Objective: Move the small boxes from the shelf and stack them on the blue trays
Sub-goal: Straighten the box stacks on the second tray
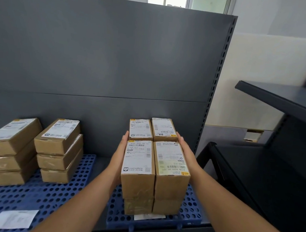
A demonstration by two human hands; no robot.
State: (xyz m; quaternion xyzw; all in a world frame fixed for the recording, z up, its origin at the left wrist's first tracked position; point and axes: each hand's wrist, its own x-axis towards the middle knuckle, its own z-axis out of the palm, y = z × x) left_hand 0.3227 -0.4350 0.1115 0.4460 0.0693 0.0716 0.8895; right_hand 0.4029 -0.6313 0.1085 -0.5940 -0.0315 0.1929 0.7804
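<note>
On the right-hand blue tray (191, 212) stands the block of small boxes (138, 157), and we have a palm on each flank of it: the left hand (120, 150) and the right hand (186, 151) lie flat with straight fingers, pressing inward, curled round nothing. To square the block well, we judge the push should be even from both sides and low enough that the upper layer does not slide off the lower one, with the edges lined up before we let go. We count four boxes on top and two beneath at the front; whatever sits under the rear pair is hidden. The left-hand blue tray (32, 197) carries two stacks (58, 149) of three, six boxes in all. Both trays rest on the dark shelf (103, 167), and we see two paper slips (14, 219), one on each tray
</note>
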